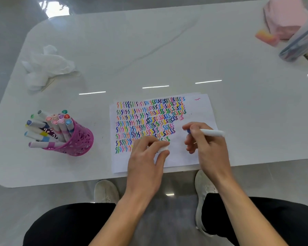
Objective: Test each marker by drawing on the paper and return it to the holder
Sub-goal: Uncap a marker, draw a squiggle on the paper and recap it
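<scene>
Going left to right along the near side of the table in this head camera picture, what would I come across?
First the pink holder → left hand pinching a white cap → right hand gripping a marker. The paper lies under both hands, so it has no clear place.

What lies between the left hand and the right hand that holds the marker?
In the head view, only a blank part of the paper lies between the left hand, which pinches a white cap, and the right hand gripping the marker.
</scene>
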The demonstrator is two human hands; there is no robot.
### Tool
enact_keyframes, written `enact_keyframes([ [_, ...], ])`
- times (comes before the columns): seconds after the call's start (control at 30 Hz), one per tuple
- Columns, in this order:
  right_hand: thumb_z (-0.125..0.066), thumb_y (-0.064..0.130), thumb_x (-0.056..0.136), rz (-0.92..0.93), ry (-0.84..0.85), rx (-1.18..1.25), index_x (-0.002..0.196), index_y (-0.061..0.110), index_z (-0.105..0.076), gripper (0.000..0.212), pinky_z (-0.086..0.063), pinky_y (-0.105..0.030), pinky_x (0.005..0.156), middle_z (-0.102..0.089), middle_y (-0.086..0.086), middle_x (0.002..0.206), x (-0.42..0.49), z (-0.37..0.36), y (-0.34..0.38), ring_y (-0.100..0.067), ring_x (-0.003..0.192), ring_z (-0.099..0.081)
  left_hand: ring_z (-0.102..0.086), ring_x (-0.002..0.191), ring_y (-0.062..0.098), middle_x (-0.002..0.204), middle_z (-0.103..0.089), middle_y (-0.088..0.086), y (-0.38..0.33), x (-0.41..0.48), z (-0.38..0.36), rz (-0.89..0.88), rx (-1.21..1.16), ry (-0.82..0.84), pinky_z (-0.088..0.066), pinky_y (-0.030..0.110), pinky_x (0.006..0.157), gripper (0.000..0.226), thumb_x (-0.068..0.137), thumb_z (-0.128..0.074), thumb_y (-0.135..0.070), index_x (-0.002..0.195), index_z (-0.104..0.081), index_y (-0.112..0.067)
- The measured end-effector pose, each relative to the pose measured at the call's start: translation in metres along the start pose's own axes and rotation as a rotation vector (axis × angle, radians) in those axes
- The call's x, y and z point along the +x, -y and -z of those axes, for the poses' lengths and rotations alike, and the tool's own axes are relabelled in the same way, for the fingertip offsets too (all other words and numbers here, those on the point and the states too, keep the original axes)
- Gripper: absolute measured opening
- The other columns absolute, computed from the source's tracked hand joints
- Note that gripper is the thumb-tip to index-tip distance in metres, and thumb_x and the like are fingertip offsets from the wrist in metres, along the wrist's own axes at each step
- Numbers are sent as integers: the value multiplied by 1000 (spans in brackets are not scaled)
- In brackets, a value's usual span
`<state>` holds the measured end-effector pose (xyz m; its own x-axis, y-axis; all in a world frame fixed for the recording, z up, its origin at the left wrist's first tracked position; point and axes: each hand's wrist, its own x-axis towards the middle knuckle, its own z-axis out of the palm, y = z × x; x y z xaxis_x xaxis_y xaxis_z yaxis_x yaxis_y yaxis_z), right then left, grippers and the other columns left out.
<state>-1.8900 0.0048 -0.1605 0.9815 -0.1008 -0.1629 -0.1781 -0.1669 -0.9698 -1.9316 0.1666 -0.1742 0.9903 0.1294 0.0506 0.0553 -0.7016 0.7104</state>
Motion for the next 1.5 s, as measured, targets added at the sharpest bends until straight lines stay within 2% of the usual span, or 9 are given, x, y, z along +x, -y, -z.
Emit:
enact_keyframes([
  [0.17, -60, 17, 102, 27, -1, -67, 113, 24, -65, 13, -56, -24, 63, -73, -1, 79, 13, -8, -8, -14, 69, -70, -50, 102, 9, 104, -62, -11, 7, 10, -10, -35, 80, 2, -43, 19, 85, 21, 88, -77, -18, 108, -78, -26],
  [0.33, -69, 30, 90, 60, -57, -105, 100, 23, -61, 14, -63, -39, 66, -75, -4, 90, 21, -14, -18, -20, 76, -74, -51, 128, 15, 124, -67, -8, 14, 15, -20, -130, 142, 27, -43, 28, 107, 20, 88, -77, -15, 107, -78, -22],
  [0.6, -68, 35, 92, 81, -115, -118, 103, 19, -63, 20, -63, -32, 64, -74, -2, 91, 27, -19, -26, -16, 75, -73, -51, 131, 15, 131, -65, -7, 13, 16, -23, -81, 138, 35, -48, 39, 107, 26, 91, -75, -18, 116, -76, -23],
  [0.7, -68, 38, 91, 81, -140, -111, 106, 22, -62, 23, -62, -29, 62, -75, -2, 91, 27, -21, -25, -16, 72, -73, -52, 131, 14, 131, -65, -7, 13, 16, -23, -74, 132, 26, -47, 38, 109, 27, 90, -76, -17, 117, -76, -22],
  [0.87, -69, 32, 93, 116, -134, -124, 105, 18, -64, 19, -63, -34, 62, -74, 1, 93, 25, -22, -25, -17, 76, -74, -54, 127, 12, 128, -66, -7, 13, 17, -20, -80, 114, -5, -47, 32, 109, 26, 90, -75, -13, 115, -76, -19],
  [1.03, -68, 28, 91, 167, -50, -29, 99, 25, -66, 9, -61, -40, 63, -72, 4, 90, 17, -26, -10, -21, 83, -72, -58, 110, 5, 114, -66, -12, 3, 19, -6, 42, -49, -90, -41, 10, 95, 23, 90, -75, -19, 113, -77, -25],
  [1.13, -65, 39, 84, 154, 3, 73, 89, 32, -65, 9, -56, -43, 63, -71, -1, 85, 9, -30, 3, -27, 78, -69, -65, 97, 3, 102, -70, -18, 1, 18, 7, 214, -304, -124, -48, 13, 85, 23, 90, -76, -24, 111, -76, -33],
  [1.23, -64, 41, 81, 155, 70, 96, 85, 32, -64, 10, -52, -38, 61, -70, -2, 81, 2, -35, 12, -25, 73, -65, -69, 93, -1, 101, -74, -17, 1, 14, 18, 357, -519, -150, -53, 13, 84, 29, 87, -79, -20, 112, -74, -36],
  [1.5, -64, 45, 78, 141, 171, 21, 81, 38, -64, 8, -48, -38, 55, -67, 5, 73, -12, -49, 23, -22, 64, -61, -70, 96, -1, 97, -75, -20, 6, 3, 39, 371, -628, -124, -54, 15, 87, 28, 86, -78, -7, 102, -74, -29],
])
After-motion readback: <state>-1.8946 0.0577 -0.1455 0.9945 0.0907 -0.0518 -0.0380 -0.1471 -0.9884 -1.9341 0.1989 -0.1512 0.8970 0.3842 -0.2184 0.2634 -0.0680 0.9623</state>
